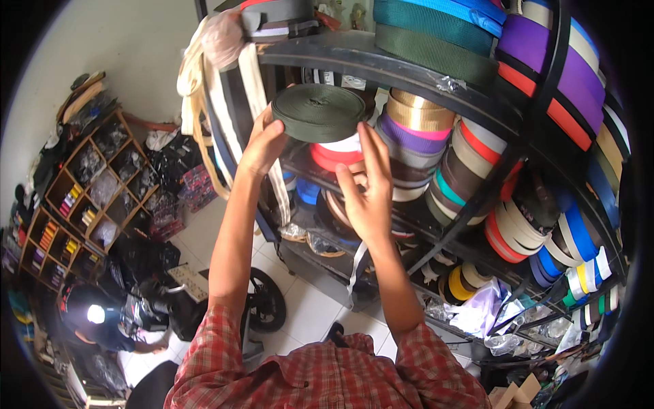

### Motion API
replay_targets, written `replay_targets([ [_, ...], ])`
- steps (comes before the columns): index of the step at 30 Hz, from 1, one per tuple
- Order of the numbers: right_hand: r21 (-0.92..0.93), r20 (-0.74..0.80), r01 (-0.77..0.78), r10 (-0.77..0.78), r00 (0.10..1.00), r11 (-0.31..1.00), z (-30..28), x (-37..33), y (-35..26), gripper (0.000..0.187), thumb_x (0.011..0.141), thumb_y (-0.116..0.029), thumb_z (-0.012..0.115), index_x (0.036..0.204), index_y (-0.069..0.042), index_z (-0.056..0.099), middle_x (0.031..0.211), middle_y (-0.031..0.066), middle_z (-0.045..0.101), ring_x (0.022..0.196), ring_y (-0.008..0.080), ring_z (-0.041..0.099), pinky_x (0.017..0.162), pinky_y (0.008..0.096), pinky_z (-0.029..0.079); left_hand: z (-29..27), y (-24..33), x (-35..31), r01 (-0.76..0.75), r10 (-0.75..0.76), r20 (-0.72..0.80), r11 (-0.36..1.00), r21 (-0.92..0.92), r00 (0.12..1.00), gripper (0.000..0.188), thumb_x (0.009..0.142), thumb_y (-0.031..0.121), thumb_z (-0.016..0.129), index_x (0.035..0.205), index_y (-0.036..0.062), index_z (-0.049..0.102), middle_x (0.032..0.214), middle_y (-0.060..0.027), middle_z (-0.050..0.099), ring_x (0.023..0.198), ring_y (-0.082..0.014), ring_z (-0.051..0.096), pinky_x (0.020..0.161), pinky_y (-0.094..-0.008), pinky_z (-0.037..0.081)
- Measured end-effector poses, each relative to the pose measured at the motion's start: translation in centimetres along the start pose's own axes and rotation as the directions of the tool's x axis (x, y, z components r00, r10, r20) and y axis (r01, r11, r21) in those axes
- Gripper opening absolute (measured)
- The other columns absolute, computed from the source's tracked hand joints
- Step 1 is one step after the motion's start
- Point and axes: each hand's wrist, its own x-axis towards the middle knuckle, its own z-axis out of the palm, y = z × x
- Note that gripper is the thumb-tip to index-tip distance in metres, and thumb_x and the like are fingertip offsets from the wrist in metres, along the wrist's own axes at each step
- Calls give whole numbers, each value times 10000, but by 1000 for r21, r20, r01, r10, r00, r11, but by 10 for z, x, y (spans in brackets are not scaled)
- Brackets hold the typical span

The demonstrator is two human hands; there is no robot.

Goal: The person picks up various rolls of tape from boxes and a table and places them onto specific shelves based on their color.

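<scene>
A flat, tightly wound roll of dark green webbing [317, 112] is up in front of me, level with a shelf of the black rack. My left hand [262, 142] grips its left edge, with the thumb on the near side. On the opposite edge, the fingers of my right hand [368, 187] press against the rim, while its thumb points up below the roll. Directly under and behind the green roll show a white and a red roll [334, 155] on the shelf. Stacked webbing rolls in gold, purple and grey [415, 136] stand just right of my right hand.
The black metal rack [327, 51] holds many coloured rolls. Cream straps [214, 102] hang at its left end. A person [95, 307] in dark clothes is at lower left, near a motorbike wheel [266, 300] and wooden cubbyholes [88, 184]. Plastic bags [484, 307] lie on a lower shelf.
</scene>
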Motion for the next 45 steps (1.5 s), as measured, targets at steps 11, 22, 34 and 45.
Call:
replay_targets([
  [11,-192,-201,-196,157,967,962,29,46,43,633,845,-69,629,1393,83,351,1422,235,372,796,200,620,689,262,513,-53,-68,103,113,-114,237,993,18,965,778,833,430,644,1400,-29,374,1391,-120,467,1300,-210,393,1111,-349,237],
  [22,-413,-348,-188,36,937,891,46,53,71,606,848,-82,615,1381,76,372,1411,245,393,1156,355,517,981,391,407,-58,-105,119,157,-137,307,987,-44,942,727,838,313,598,1421,-33,337,1430,-114,416,1335,-204,341,1119,-323,206],
  [34,-395,-429,-227,40,902,890,65,53,82,631,833,-58,607,1410,27,364,1404,198,415,654,148,527,583,249,439,-64,-110,115,145,-122,319,988,-48,940,627,849,258,575,1378,-28,400,1360,-115,477,1289,-214,384,1100,-316,224],
  [45,-424,-390,-260,85,917,867,61,35,71,699,812,-17,624,1440,24,320,1477,220,347,583,116,503,531,227,437,-55,-92,80,-56,51,40,986,158,998,789,864,279,550,1468,-72,184,1542,-225,197,1443,-282,162,1155,-342,115],
])
